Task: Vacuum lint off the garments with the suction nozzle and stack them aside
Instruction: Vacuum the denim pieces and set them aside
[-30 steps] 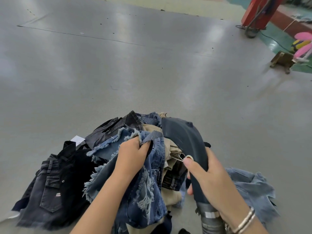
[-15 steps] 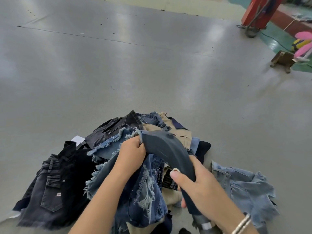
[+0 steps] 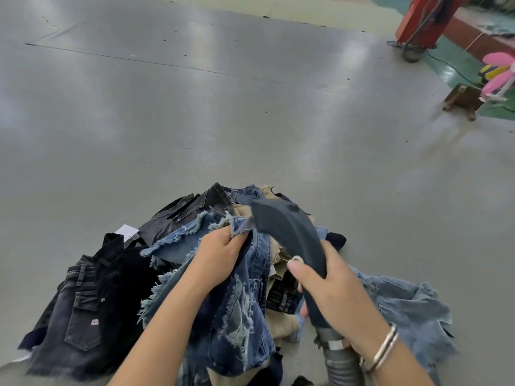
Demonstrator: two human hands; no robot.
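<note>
A heap of denim garments lies on the grey floor (image 3: pixel 250 107) in front of me. My left hand (image 3: pixel 220 253) grips the frayed edge of distressed blue denim shorts (image 3: pixel 242 310) and holds them up off the heap. My right hand (image 3: pixel 331 291) grips the dark curved suction nozzle (image 3: pixel 289 229), whose mouth touches the shorts' edge just above my left hand. A ribbed grey hose (image 3: pixel 342 363) runs from the nozzle toward me.
Black denim shorts (image 3: pixel 83 316) lie at the left of the heap, light blue shorts (image 3: pixel 412 310) at the right, beige ones (image 3: pixel 284 324) beneath. A red post (image 3: pixel 423 20), a small wooden stool (image 3: pixel 465 100) and pink petals stand far right.
The nozzle swung left onto the shorts, then lifted back to the right and slightly up, its mouth staying near the edge my left hand holds. My left hand has barely moved.
</note>
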